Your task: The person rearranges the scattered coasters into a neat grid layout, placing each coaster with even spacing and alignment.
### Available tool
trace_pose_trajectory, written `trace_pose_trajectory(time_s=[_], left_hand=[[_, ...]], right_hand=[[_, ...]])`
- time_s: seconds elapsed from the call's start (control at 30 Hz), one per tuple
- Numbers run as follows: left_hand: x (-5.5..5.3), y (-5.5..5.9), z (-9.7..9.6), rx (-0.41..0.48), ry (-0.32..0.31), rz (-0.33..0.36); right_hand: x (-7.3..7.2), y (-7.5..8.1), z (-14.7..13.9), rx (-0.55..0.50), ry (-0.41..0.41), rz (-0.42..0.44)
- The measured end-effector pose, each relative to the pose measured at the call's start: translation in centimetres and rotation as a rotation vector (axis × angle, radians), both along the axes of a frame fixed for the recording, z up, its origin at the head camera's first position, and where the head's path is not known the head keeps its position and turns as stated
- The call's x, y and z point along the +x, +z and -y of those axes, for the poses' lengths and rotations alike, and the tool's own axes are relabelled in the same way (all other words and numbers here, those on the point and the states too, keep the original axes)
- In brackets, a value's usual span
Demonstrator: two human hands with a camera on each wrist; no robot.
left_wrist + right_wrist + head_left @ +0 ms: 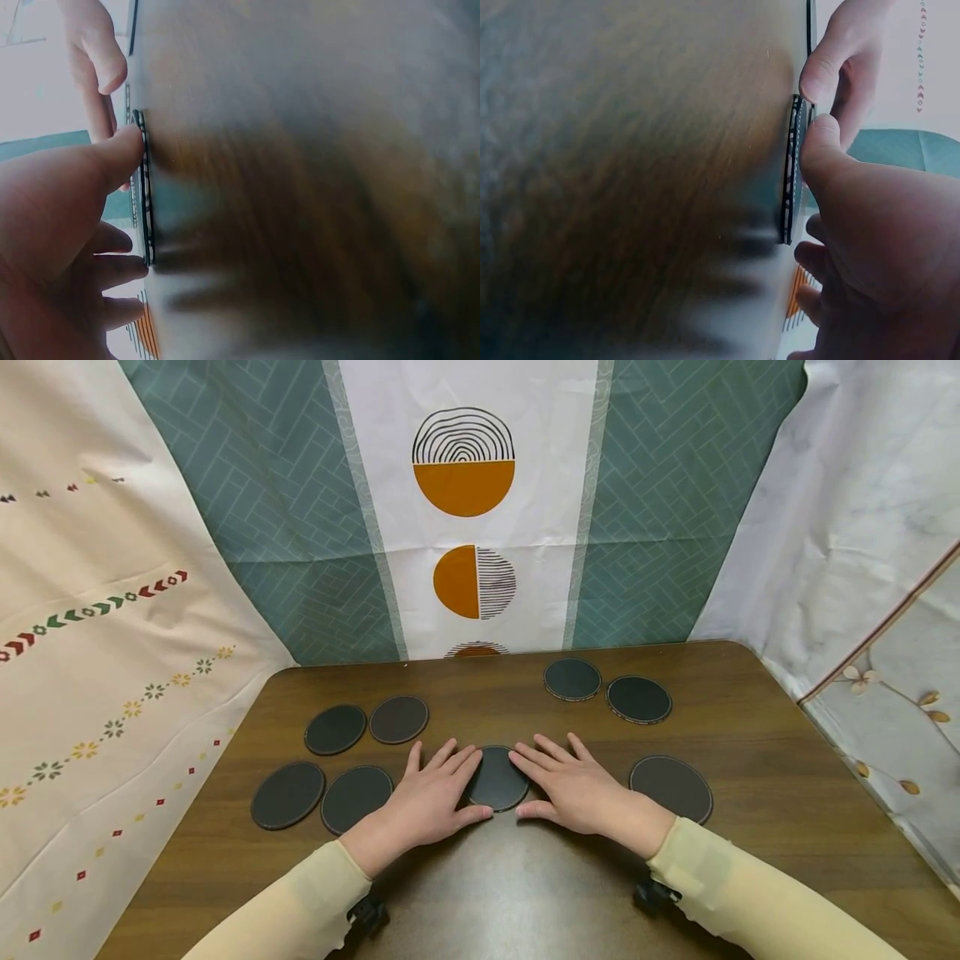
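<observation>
A round dark coaster (498,779) with pale edge stitching lies flat on the table between both hands. My left hand (429,795) rests at its left side, fingers straight and spread, index fingertip and thumb tip at the rim. From the other side, my right hand (576,787) mirrors this, with its straight index finger over the far right edge and thumb by the near edge. Seen edge-on in the left wrist view, the coaster (146,195) has the left thumb at its rim. The right wrist view shows its layered edge (789,172) beside the right thumb.
Several similar coasters (335,729) lie on the table's left side. Two more (573,679) sit at the back right, and another coaster (671,788) is near the right forearm. The brown wooden table (495,702) meets hanging cloths (645,527) at the back and sides.
</observation>
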State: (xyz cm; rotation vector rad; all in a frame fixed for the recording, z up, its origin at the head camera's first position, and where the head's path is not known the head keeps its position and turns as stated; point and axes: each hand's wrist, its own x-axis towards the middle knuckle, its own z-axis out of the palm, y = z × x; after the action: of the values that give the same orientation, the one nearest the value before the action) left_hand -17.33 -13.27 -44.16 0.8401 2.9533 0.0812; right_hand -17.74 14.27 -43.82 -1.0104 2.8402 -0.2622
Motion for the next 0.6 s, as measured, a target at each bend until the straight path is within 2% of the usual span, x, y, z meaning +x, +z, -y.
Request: trace_pose_trajectory(time_s=[0.6], left_hand=[[-0.33,-0.19,-0.79,-0.013,0.008,-0.031]], right_hand=[[-0.28,-0.47,-0.2,0.005,0.015,-0.023]])
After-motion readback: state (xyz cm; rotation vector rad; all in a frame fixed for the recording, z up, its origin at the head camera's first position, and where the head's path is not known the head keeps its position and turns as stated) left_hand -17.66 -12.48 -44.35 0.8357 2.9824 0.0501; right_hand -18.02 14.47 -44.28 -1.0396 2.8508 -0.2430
